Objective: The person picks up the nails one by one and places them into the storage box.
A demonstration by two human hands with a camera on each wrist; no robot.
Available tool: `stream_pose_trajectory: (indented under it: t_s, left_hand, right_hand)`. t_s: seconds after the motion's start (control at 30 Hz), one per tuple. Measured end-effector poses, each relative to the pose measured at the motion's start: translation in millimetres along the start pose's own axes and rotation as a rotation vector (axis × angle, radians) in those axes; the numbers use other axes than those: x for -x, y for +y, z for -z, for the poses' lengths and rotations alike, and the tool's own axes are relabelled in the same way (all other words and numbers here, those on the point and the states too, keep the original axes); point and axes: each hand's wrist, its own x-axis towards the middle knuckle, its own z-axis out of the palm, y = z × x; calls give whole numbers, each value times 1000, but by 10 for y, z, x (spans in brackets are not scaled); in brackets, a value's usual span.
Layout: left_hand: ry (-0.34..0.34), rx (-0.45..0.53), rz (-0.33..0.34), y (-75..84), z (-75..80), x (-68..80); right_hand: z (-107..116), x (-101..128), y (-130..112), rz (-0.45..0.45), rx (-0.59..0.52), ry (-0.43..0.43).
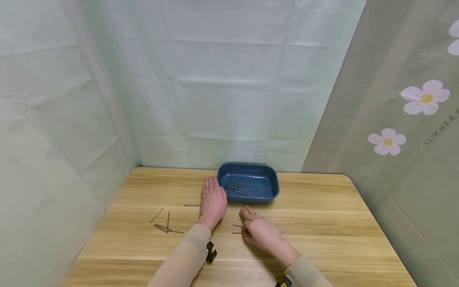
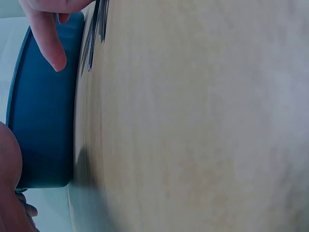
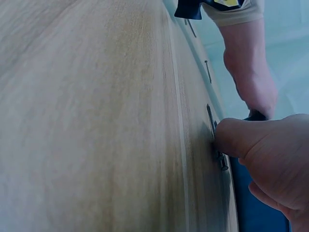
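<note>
My left hand (image 1: 214, 200) lies along the left end of a blue rectangular tray (image 1: 256, 200), its fingers straight and pointing away from me. In front of the tray, my right hand (image 1: 264, 234) is low over the tabletop, thumb and fingertips pinching at two long metal nails (image 1: 237, 233). Their pointed ends stick out to the left of the fingers, and the left wrist view shows those points (image 2: 90, 60) close together. A nail head (image 3: 224, 167) shows past the thumb in the right wrist view. The fingers hide the nails' middles.
Several nails (image 1: 238, 186) lie inside the tray. More loose nails (image 1: 167, 229) are scattered on the wooden table (image 1: 340, 223) to the left, and a single nail (image 1: 191, 205) lies just left of the left hand. Pale cloth (image 1: 233, 99) hangs behind the table.
</note>
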Motion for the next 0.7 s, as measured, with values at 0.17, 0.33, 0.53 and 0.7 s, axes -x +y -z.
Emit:
stream_pose_trajectory:
  t_s: [0.17, 0.33, 0.53, 0.7]
  left_hand:
    - [2, 3, -1, -8, -15, -7]
    - [5, 5, 5, -12, -25, 1]
    - [1, 1, 10, -11, -27, 5]
    - [2, 1, 4, -13, -19, 9]
  right_hand:
    - [-14, 7, -2, 10, 10, 17]
    - [-12, 20, -21, 23, 22, 23]
    - [8, 43, -47, 40, 11, 46]
    - [15, 55, -39, 40, -2, 37]
